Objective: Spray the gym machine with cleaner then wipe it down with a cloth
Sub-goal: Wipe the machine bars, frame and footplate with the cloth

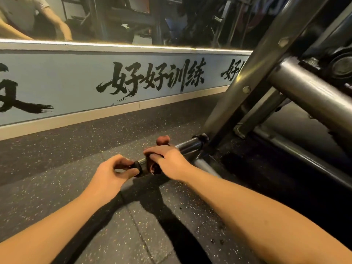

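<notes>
Fingers (pixel 152 151) of the right hand (pixel 169 161) curl over a reddish-brown cloth (pixel 162 140), wrapping it round a low steel peg (pixel 190 146) of the gym machine (pixel 255 77), close above the speckled rubber floor (pixel 57 153). The left hand (pixel 109 173) pinches the peg's black end cap (pixel 138 166), just beside the cloth. No cleaner bottle is in view. A hard outward stroke could drag the cloth off the end or loosen the cap; an inward one could jam knuckles against the collar (pixel 202 139). Brushed wall lettering (pixel 152 77) reads 好好训练, with partial repeats on either side.
</notes>
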The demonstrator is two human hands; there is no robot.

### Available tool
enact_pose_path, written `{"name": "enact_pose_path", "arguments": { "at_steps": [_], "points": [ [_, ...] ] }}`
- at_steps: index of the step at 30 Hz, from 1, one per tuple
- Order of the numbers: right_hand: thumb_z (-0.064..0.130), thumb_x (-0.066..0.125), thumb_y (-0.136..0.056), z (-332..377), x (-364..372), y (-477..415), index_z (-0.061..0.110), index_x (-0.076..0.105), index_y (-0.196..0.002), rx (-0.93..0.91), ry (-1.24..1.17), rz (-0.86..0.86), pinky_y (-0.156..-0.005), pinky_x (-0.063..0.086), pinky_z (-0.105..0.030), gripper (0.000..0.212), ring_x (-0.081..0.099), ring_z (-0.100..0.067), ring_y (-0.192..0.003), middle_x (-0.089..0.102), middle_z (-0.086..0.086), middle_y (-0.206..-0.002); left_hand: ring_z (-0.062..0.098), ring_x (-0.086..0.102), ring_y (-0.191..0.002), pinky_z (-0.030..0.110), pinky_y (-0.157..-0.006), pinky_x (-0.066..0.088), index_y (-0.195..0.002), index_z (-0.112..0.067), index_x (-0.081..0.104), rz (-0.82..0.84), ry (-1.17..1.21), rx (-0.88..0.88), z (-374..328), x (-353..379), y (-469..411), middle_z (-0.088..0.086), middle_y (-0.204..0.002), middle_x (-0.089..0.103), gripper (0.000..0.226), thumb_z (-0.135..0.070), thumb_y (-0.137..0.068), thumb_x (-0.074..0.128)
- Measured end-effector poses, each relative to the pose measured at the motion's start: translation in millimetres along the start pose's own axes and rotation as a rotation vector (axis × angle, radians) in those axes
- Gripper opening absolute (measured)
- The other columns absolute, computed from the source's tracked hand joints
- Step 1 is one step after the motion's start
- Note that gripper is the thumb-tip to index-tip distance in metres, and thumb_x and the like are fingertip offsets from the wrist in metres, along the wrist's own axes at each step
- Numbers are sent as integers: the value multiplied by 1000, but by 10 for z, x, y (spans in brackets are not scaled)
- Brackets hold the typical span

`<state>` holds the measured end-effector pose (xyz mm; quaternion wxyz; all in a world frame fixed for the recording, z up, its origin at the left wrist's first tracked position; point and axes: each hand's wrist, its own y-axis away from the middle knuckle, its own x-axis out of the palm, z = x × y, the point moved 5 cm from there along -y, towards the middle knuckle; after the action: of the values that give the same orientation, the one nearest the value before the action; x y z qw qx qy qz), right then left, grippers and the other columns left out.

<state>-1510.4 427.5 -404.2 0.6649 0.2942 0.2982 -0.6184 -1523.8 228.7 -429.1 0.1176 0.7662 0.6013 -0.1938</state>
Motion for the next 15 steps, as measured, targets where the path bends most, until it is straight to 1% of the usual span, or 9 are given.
{"name": "enact_pose_path", "arguments": {
  "at_steps": [1, 3, 5, 6, 8, 9, 11, 13, 15],
  "points": [
    [31, 51, -107, -146, -91, -100, 33, 68, -130, 47, 17, -11, -122, 27, -36, 29, 45, -16, -135, 53, 4, -146, 3, 65, -92, 19, -78, 46, -96, -21, 71, 4, -11, 2, 8, -8, -9, -10, -97, 72, 18, -17, -83, 84],
    [33, 50, -107, -470, -323, -270, 32, 69, -126, 198, 40, -87, -116, 38, -36, 27, 55, -17, -123, 60, 1, -138, 5, 65, -92, 25, -82, 49, -95, -23, 72, 8, -28, 3, 12, -19, -28, -10, -97, 72, 18, -19, -83, 84],
    [32, 51, -106, -648, -444, -301, 35, 71, -121, 306, -38, -166, -111, 43, -38, 25, 59, -15, -114, 66, 1, -132, 10, 66, -92, 28, -82, 49, -96, -21, 72, 25, -36, -4, 4, -16, -32, -6, -97, 73, 17, -20, -84, 84],
    [31, 51, -106, -644, -443, -271, 37, 72, -116, 319, -75, -197, -113, 42, -40, 24, 60, -17, -115, 67, 0, -131, 12, 66, -92, 28, -80, 49, -97, -19, 73, 34, -32, -11, 6, -14, -33, -4, -97, 73, 17, -19, -84, 84],
    [26, 51, -106, -484, -337, -160, 32, 73, -116, 279, -126, -220, -117, 37, -42, 25, 59, -23, -121, 68, -3, -130, 15, 66, -91, 29, -78, 48, -98, -18, 73, 40, -26, -23, 17, -16, -31, -3, -98, 73, 16, -18, -85, 83],
    [24, 52, -106, -382, -228, -93, 28, 73, -118, 256, -159, -207, -118, 36, -42, 25, 56, -25, -124, 67, -4, -131, 16, 66, -90, 30, -77, 48, -98, -19, 73, 41, -29, -24, 19, -11, -31, -3, -98, 73, 16, -19, -85, 83],
    [25, 54, -104, -190, 5, 16, 31, 74, -115, 216, -202, -159, -119, 36, -43, 24, 53, -26, -127, 62, -3, -135, 19, 67, -86, 35, -75, 50, -97, -20, 72, 39, -51, -25, 13, -6, -26, -2, -97, 73, 15, -21, -86, 82],
    [25, 55, -103, -51, 113, 50, 33, 74, -115, 181, -219, -131, -120, 35, -44, 24, 52, -25, -130, 59, -2, -140, 22, 67, -87, 39, -78, 53, -95, -20, 72, 31, -89, -35, -3, -13, -27, -2, -94, 73, 16, -23, -85, 83],
    [21, 54, -105, 56, 50, 92, 27, 73, -122, 203, -278, -86, -119, 36, -36, 26, 56, -19, -124, 62, -3, -138, 19, 68, -91, 41, -85, 55, -95, -24, 72, 38, -133, -35, -48, -33, -31, -4, -94, 73, 16, -26, -84, 84]
  ]
}}
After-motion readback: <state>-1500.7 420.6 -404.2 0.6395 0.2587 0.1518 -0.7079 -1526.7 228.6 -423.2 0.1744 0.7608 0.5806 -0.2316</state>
